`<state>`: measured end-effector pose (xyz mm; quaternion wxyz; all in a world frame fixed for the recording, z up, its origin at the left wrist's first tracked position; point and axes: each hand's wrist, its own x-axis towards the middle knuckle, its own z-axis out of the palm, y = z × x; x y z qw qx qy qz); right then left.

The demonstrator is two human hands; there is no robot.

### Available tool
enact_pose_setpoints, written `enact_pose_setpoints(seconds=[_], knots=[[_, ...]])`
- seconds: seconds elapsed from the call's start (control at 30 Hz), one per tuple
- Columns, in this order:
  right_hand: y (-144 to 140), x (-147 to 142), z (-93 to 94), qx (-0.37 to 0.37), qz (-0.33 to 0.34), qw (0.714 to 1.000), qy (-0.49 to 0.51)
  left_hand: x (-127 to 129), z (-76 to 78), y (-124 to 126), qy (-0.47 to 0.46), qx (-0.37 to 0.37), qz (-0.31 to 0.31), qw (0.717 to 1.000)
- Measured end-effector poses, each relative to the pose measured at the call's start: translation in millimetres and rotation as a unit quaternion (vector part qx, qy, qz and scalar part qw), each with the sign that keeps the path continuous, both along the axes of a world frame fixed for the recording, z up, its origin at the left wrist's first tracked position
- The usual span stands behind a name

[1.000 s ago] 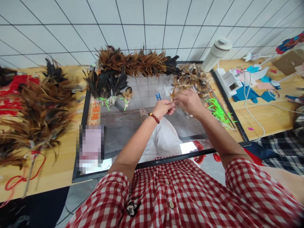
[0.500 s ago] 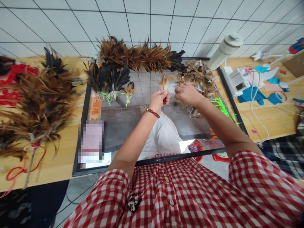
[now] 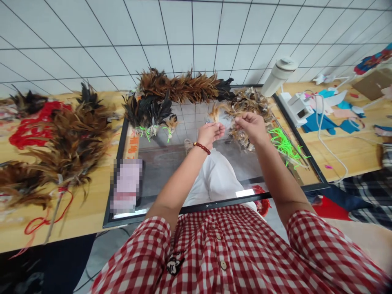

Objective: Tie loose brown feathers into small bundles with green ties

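A small tuft of tan feathers (image 3: 215,111) is pinched at its base in the fingers of the left hand (image 3: 209,134), with the plumes fanning upward above the knuckles. A string of dark red beads (image 3: 201,147) is worn on the left wrist. The right hand (image 3: 251,125) is held just beside the left, its fingertips closed together on what seems to be the same tuft or a feather next to it; exactly what is gripped there cannot be told. Both hands are raised over the far part of a glass panel in a black frame (image 3: 118,155) that is laid on the wooden bench (image 3: 76,216).

Directly behind the right hand, a loose heap of pale brown feathers (image 3: 251,100) is spread on the glass. To its right, a bunch of bright green ties (image 3: 284,146) is scattered near the frame's edge. Along the far edge a long brown feather duster (image 3: 180,83) is laid, and dark feather bundles tied with green (image 3: 148,112) are set at the far left corner of the glass. Large brown feather clusters (image 3: 73,139) and red cord (image 3: 27,126) are piled on the bench well to the left. A white bottle (image 3: 278,75) is stood at the far right corner of the frame.
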<state>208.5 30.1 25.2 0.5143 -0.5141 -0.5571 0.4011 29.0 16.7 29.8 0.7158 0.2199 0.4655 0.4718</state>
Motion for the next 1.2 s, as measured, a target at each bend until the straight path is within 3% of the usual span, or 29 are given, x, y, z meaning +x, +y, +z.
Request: enact_pose_setpoints(seconds=[0.17, 0.27, 0.37, 0.57, 0.8, 0.97, 1.03, 1.13, 1.2], knots=[[-16, -20, -3.2, 0.013, 0.013, 1.0, -0.013, 8, 10.5, -11, 0.018, -0.011, -0.042, 0.999], [-23, -23, -4.8, 0.029, 0.021, 0.999, -0.037, 10, 13.5, -21, 0.061, -0.003, -0.02, 0.998], [-28, -24, -8.2, 0.04, 0.017, 0.998, -0.034, 7, 9.7, -30, 0.091, 0.025, -0.03, 0.995], [-35, -38, -26.9, 0.075, -0.004, 0.997, -0.022, -7, -2.1, -47, 0.092, 0.011, -0.054, 0.994], [-30, -40, -40.3, 0.048, 0.07, 0.996, 0.025, -16, -14.2, -48, 0.125, 0.024, -0.054, 0.99], [-19, -28, -40.1, 0.084, -0.076, 0.989, 0.094, -23, -18.1, -46, 0.038, 0.003, -0.019, 0.999], [-25, -33, -37.5, 0.056, -0.017, 0.996, 0.071, -23, -17.6, -47, 0.035, 0.018, -0.023, 0.999], [-32, -43, -29.9, -0.016, 0.152, 0.988, 0.005, -22, -15.1, -52, 0.097, 0.043, -0.073, 0.992], [-30, -40, -23.8, -0.004, 0.136, 0.991, 0.006, -22, -12.9, -55, 0.128, 0.054, -0.114, 0.984]])
